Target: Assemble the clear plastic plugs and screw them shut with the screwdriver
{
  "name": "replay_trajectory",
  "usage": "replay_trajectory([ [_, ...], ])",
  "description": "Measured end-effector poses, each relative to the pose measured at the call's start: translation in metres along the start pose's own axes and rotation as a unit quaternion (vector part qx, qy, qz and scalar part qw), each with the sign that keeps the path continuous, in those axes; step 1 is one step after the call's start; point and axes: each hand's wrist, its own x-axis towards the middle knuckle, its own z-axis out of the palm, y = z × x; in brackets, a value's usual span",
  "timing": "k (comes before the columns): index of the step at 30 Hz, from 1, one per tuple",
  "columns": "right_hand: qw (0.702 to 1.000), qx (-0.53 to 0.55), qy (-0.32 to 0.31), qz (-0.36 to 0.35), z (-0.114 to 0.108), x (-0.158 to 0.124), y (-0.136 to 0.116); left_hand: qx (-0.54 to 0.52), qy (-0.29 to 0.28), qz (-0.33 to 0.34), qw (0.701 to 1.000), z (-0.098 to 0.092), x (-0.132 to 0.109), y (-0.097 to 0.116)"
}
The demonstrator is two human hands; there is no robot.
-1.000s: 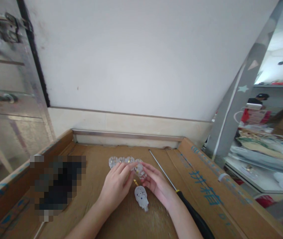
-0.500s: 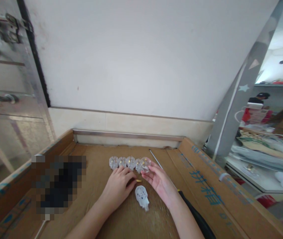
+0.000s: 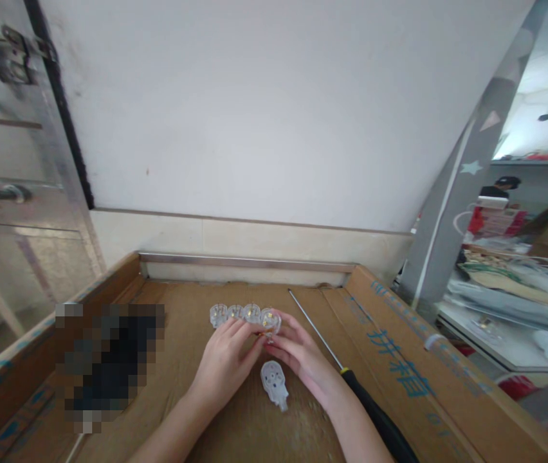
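My right hand [image 3: 298,350] has its fingers closed on a clear round plastic piece [image 3: 271,319] with brass-coloured parts inside. Thumb and fingers of my left hand [image 3: 231,352] pinch a small brass-coloured strip [image 3: 260,334] at the lower left edge of that piece. Several similar clear pieces [image 3: 219,315] stand in a row just beyond my left hand. A whitish plastic cover [image 3: 274,381] with small holes lies on the cardboard, nearer to me and between my forearms.
A long screwdriver [image 3: 368,405] with a black handle lies right of my right hand. Raised cardboard walls [image 3: 399,360] flank the surface. A pixelated dark object [image 3: 114,360] lies at the left. Far right, a person in a dark cap [image 3: 508,183] is beyond a cluttered table [image 3: 491,350].
The clear piece in my right hand has moved left and toward me. My left hand has brought the brass-coloured strip up against it. The right hand's fingers have drawn closer to the left hand.
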Motion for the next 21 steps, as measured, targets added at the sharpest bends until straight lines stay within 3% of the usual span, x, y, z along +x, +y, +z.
replay_trajectory([
  [21, 0.999, -0.045, -0.009, 0.026, 0.0052, -0.0005, 0.0001, 0.037, 0.008, -0.001, 0.999, -0.0062, 0.002, 0.0031],
])
